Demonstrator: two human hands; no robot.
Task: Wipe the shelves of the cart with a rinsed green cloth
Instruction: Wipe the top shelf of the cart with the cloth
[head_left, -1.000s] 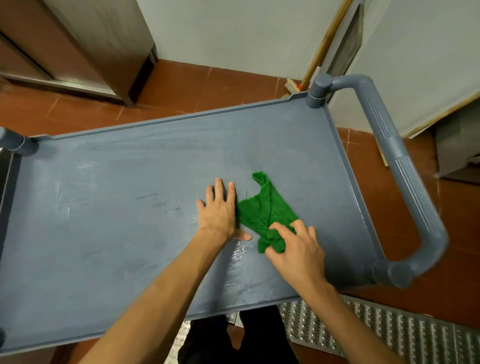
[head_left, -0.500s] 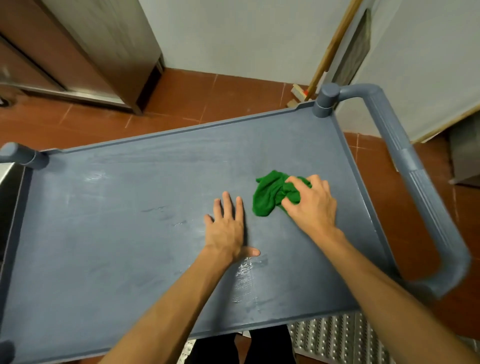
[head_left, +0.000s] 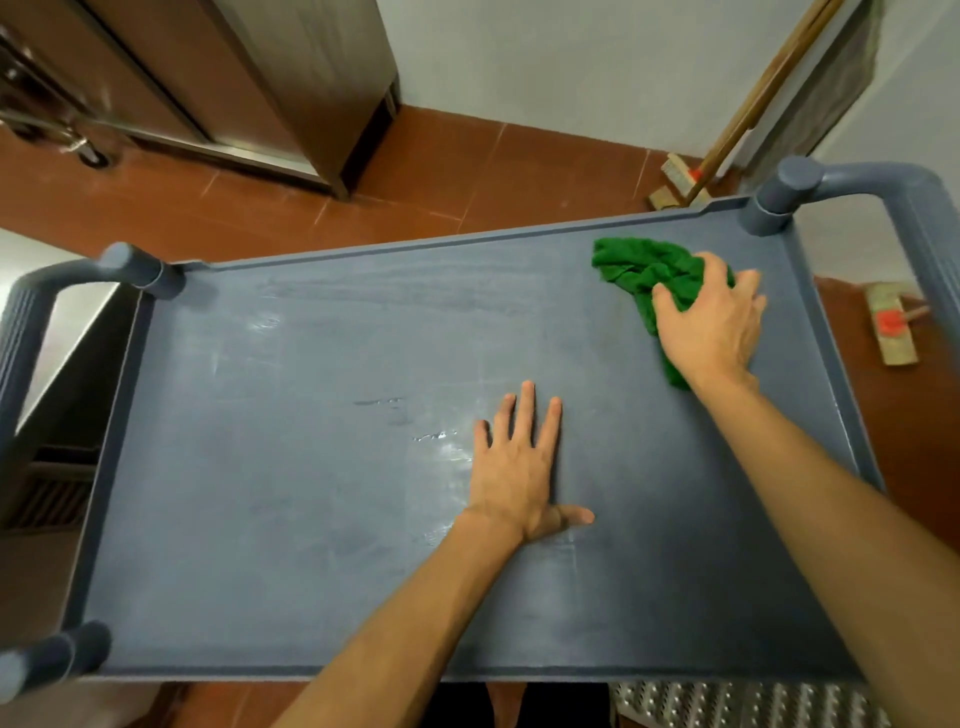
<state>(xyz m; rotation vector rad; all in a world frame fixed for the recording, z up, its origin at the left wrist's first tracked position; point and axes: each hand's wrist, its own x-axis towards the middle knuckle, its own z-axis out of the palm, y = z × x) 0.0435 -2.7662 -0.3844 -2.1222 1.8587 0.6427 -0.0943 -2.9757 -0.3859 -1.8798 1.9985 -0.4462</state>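
The grey-blue top shelf of the cart fills the view, with wet streaks near its middle. A crumpled green cloth lies at the shelf's far right corner. My right hand lies on top of it with fingers spread and slightly bent, pressing it onto the shelf. My left hand rests flat on the middle of the shelf, fingers straight and thumb out to the right, holding nothing.
Grey handles rise at the cart's right end and left end. A broom leans on the white wall behind. A brush head lies on the red tile floor at the right. A steel cabinet stands at the back left.
My right hand has pushed the green cloth from near the shelf's middle toward the far right corner. My left hand has stayed flat on the shelf.
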